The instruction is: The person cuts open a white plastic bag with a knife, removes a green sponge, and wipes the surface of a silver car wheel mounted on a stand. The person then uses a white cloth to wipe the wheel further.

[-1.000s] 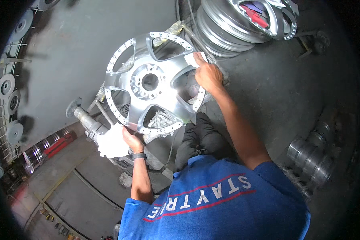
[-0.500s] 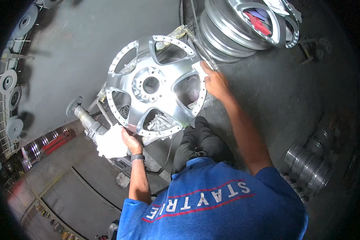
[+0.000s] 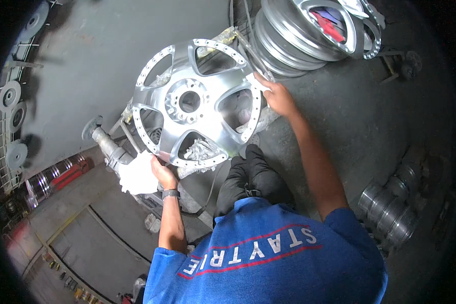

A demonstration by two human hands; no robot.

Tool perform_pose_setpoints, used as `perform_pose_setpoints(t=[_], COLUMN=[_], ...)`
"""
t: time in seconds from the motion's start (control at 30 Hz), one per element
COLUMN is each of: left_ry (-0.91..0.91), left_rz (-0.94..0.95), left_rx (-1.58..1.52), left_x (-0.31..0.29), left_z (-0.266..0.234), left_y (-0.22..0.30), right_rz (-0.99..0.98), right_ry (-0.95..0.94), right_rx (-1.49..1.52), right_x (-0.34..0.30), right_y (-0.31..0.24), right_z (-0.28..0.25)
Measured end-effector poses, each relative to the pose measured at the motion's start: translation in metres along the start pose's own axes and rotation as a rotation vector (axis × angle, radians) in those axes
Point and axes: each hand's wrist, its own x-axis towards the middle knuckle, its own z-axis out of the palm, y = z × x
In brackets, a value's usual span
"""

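A shiny silver wheel face [image 3: 209, 120] with five wide spokes and a rim of small holes is held up in front of me, over a frame whose arms are wrapped in pale, crumpled covering. Closed around a bunched white cloth [image 3: 138, 175], my left hand [image 3: 164, 175] is at the wheel's lower left edge, its fingertips close against the rim. Over at the right edge, my right hand [image 3: 280, 99] pinches a smaller white cloth [image 3: 257, 82] on the holed rim, with its index finger stretched along the cloth.
Stacked silver wheel barrels [image 3: 283, 43] stand at the far right, with a spoked wheel face [image 3: 358, 31] and a red cloth [image 3: 329, 26] on top. More metal rings [image 3: 387, 213] lie at right. Grey discs [image 3: 10, 96] hang on a wire rack at left. A wrapped cylinder [image 3: 109, 147] lies left of the wheel.
The whole view has shifted slightly, so the wheel appears a little higher. My right hand has slid a little outward to the right along the rim. My left hand keeps its place with its cloth.
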Motion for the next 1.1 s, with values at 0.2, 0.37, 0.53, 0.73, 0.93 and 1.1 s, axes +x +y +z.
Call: perform_pose_setpoints(t=[0.2, 0.37, 0.53, 0.73, 0.93, 1.1], left_ry=[-0.008, 0.011, 0.027, 0.018, 0.002, 0.008], left_rz=[0.037, 0.081, 0.112, 0.023, 0.009, 0.002], left_rx=[0.001, 0.040, -0.001, -0.043, -0.069, -0.045], left_x=[-0.001, 0.012, 0.009, -0.003, -0.004, -0.002], left_z=[0.004, -0.006, 0.001, 0.005, 0.003, 0.000], left_y=[0.002, -0.017, -0.011, 0.002, 0.003, -0.005], right_rz=[0.017, 0.182, -0.108, -0.184, -0.179, -0.153], right_ry=[-0.022, -0.108, 0.179, 0.180, 0.219, 0.144], right_rx=[0.067, 0.012, -0.312, -0.606, -0.676, -0.794], right_x=[0.004, 0.019, 0.020, -0.025, -0.013, -0.022], right_y=[-0.003, -0.013, -0.005, -0.089, -0.085, -0.117], right_z=[-0.001, -0.008, 0.025, 0.079, 0.071, 0.093])
